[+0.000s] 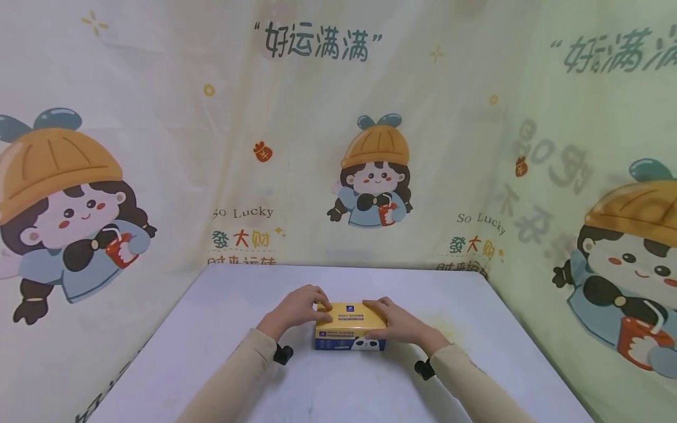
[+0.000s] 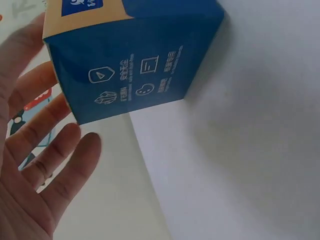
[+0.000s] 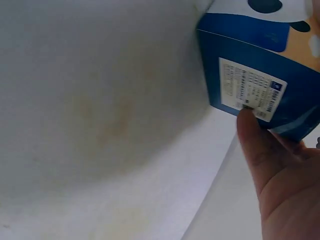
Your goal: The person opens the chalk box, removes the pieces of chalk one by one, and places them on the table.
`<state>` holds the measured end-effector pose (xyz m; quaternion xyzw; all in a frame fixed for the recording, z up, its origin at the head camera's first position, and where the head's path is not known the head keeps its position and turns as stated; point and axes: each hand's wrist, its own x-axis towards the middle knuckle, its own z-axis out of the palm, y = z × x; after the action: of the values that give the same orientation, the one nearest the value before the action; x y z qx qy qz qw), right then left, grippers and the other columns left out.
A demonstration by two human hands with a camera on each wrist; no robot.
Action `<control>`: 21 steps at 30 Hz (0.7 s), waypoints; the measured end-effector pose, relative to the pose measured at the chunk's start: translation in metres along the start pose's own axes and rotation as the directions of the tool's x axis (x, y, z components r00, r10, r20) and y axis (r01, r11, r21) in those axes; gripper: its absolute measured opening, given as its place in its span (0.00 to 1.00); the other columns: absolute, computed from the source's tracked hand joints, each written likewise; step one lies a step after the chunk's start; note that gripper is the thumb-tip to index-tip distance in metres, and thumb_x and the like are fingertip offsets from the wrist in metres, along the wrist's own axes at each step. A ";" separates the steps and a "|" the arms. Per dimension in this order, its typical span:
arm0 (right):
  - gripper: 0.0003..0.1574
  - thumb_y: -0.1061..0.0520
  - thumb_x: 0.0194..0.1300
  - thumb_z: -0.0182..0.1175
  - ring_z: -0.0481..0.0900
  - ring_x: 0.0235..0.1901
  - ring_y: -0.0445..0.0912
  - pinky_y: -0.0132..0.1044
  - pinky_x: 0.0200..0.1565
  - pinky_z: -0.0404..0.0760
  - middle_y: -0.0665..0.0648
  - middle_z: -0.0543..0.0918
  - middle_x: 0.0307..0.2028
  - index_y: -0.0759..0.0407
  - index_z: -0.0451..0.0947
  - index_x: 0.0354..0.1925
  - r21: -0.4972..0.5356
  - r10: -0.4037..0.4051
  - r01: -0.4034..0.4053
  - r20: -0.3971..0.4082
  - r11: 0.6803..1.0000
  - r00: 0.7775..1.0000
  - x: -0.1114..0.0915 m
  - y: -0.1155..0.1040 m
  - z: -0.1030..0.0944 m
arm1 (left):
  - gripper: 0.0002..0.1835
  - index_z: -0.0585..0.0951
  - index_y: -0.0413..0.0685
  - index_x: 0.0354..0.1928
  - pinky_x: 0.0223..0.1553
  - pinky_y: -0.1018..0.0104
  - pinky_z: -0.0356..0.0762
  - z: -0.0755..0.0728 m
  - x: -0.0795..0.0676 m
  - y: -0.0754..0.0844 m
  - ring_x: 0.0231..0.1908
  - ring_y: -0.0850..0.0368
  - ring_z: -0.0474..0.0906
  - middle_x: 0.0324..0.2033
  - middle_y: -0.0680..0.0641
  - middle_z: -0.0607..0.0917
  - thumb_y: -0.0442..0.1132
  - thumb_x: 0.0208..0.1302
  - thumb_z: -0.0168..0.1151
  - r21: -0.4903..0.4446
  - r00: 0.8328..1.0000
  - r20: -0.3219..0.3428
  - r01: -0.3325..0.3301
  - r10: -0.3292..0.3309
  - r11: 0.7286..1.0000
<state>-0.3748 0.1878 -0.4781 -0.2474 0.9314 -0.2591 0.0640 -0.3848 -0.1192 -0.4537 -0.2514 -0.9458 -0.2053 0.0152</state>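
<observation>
A yellow and blue cardboard box point(image 1: 351, 329) with a panda printed on its front sits on the table. My left hand point(image 1: 298, 308) holds its left end, thumb on the yellow top and index finger at the back edge. In the left wrist view, the lower fingers point(image 2: 87, 155) spread loosely beside the blue end panel point(image 2: 125, 75). My right hand point(image 1: 399, 320) grips the right end, with the thumb at the front and fingers over the top's back corner. One finger point(image 3: 252, 135) touches the white label point(image 3: 252, 87) in the right wrist view. The box's lid is down.
The white table point(image 1: 233, 317) stretches around the box, with a faint yellowish stain to its right. A cream curtain point(image 1: 301, 176) printed with cartoon figures hangs behind and along the sides. Black wrist devices point(image 1: 282, 354) sit below both hands.
</observation>
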 end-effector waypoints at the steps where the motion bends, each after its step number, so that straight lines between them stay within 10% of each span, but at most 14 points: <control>1: 0.58 0.27 0.57 0.72 0.72 0.53 0.46 0.46 0.51 0.75 0.55 0.71 0.66 0.41 0.64 0.79 0.001 0.006 -0.006 -0.005 1.000 1.000 0.001 0.000 0.000 | 0.17 0.92 0.64 0.42 0.55 0.52 0.79 0.000 0.000 0.001 0.53 0.56 0.77 0.49 0.58 0.86 0.63 0.56 0.77 0.012 1.000 -0.003 0.000 0.000 1.000; 21: 0.73 0.29 0.44 0.81 0.76 0.57 0.49 0.59 0.62 0.75 0.54 0.78 0.64 0.49 0.59 0.79 0.038 0.125 -0.124 -0.043 0.992 0.991 0.006 -0.007 0.002 | 0.32 0.89 0.52 0.52 0.45 0.64 0.80 0.004 0.001 0.027 0.38 0.63 0.78 0.39 0.58 0.89 0.67 0.54 0.76 0.174 0.998 0.035 -0.055 0.050 0.983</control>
<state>-0.3767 0.1786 -0.4759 -0.1818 0.9415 -0.2764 0.0635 -0.3721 -0.0961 -0.4467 -0.2769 -0.9533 -0.1172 0.0282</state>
